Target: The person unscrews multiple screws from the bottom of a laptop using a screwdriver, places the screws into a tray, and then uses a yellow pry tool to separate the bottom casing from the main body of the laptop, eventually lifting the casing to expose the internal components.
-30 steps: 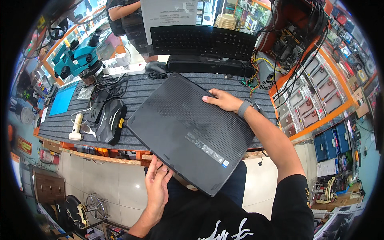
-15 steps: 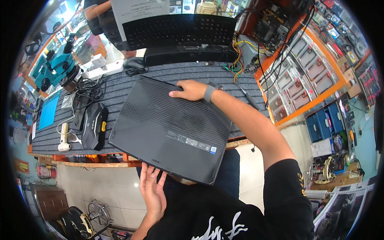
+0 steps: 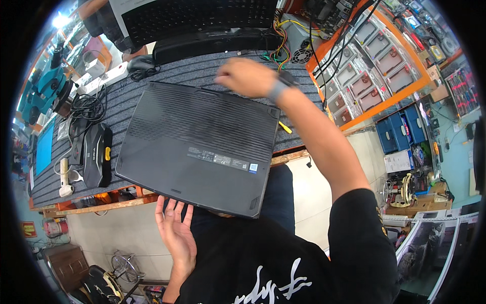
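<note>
A dark grey laptop (image 3: 187, 137) lies bottom side up across the near edge of the desk, its ribbed vent area away from me and its label strip nearer. Its near part juts out over my lap. My left hand (image 3: 177, 233), palm up, has its fingertips at the laptop's near edge and holds it from below. Beyond the far edge, my right hand (image 3: 248, 77) is in the air over the desk, off the laptop. Motion smears its bent fingers, so what they hold, if anything, is unclear. A yellow-handled tool (image 3: 285, 126) rests by the laptop's right side.
On the left are a black case (image 3: 97, 157), coiled cables (image 3: 87, 107) and a teal microscope (image 3: 43, 91). At the back, a black keyboard (image 3: 197, 19) leans upright beside a mouse (image 3: 143, 65). Coloured wires (image 3: 282, 43) come off a power supply. A case-filled cabinet (image 3: 372, 66) stands right.
My right hand has left the laptop's back and moved beyond its far edge. The left hand stays at the near edge. The whole view has shifted, and the yellow-handled tool has come into sight.
</note>
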The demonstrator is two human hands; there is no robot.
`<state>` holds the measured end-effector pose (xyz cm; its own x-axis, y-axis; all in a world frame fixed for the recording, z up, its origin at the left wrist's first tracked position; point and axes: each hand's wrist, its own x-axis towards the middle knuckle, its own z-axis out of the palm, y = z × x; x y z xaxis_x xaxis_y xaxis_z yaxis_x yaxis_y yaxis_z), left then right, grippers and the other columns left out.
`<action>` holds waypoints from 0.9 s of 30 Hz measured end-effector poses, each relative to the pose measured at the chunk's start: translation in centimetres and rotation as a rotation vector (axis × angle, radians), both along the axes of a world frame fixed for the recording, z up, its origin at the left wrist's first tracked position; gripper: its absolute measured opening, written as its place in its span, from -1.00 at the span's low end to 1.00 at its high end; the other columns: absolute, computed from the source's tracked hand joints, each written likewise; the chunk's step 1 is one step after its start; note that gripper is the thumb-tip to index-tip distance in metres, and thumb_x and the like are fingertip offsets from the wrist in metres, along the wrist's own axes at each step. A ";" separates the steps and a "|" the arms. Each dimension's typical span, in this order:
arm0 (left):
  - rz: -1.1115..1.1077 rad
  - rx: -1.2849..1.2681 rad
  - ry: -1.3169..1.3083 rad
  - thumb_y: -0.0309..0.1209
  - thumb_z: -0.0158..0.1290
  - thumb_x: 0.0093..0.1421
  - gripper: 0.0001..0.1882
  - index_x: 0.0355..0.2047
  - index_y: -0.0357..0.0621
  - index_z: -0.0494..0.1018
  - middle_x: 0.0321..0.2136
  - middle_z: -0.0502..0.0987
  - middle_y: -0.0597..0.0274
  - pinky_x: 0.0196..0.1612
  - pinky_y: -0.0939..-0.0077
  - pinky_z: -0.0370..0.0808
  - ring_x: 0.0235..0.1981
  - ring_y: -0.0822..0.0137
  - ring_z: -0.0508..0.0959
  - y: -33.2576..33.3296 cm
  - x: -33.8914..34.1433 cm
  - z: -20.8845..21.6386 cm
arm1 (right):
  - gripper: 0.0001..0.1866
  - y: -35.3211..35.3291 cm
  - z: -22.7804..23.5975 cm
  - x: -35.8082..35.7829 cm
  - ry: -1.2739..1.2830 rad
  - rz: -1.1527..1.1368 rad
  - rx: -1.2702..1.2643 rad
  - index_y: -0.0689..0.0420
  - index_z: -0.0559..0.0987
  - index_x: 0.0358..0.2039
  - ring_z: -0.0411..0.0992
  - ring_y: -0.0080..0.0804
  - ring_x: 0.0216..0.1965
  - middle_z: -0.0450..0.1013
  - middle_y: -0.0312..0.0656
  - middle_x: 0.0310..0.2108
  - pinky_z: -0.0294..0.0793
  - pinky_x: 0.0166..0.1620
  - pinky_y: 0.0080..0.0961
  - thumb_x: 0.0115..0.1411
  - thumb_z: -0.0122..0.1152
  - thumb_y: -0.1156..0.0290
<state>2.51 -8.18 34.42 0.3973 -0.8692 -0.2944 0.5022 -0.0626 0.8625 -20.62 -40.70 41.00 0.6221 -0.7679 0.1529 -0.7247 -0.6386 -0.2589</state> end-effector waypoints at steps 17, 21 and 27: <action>-0.361 -0.037 0.314 -0.14 -0.01 0.45 -0.59 0.11 -0.18 0.39 0.03 0.59 0.02 0.04 0.17 0.68 0.04 0.14 0.64 -1.2 0.7 -3.8 | -0.82 13.2 -3.4 -16.1 0.208 -0.560 -0.083 0.24 0.53 -0.30 0.54 0.11 -0.25 0.51 0.09 -0.30 0.54 -0.15 -0.04 0.19 0.24 0.40; -0.370 -0.024 0.339 -0.20 0.00 0.44 -0.68 0.05 -0.12 0.42 0.03 0.58 0.04 0.12 0.08 0.63 0.10 0.11 0.60 -1.2 0.1 -2.7 | -0.76 8.3 -3.7 -14.2 0.170 -0.449 -0.145 0.29 0.57 -0.22 0.58 0.10 -0.19 0.55 0.12 -0.25 0.59 -0.10 -0.05 0.22 0.23 0.36; -0.474 -0.028 0.424 -0.25 0.02 0.35 -0.54 0.18 -0.17 0.34 0.21 0.44 0.03 0.37 -0.01 0.32 0.29 0.00 0.41 -1.9 -3.0 -2.5 | -0.66 7.2 -3.5 -11.1 -0.216 -0.477 -0.229 0.24 0.60 -0.11 0.54 0.12 -0.13 0.55 0.07 -0.17 0.54 -0.08 -0.08 0.38 0.17 0.19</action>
<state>-0.51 -10.07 31.96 -0.1789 -0.9315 -0.3167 0.7234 -0.3427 0.5994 -31.68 -33.53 37.55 0.1506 -0.8885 0.4334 -0.8927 -0.3106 -0.3266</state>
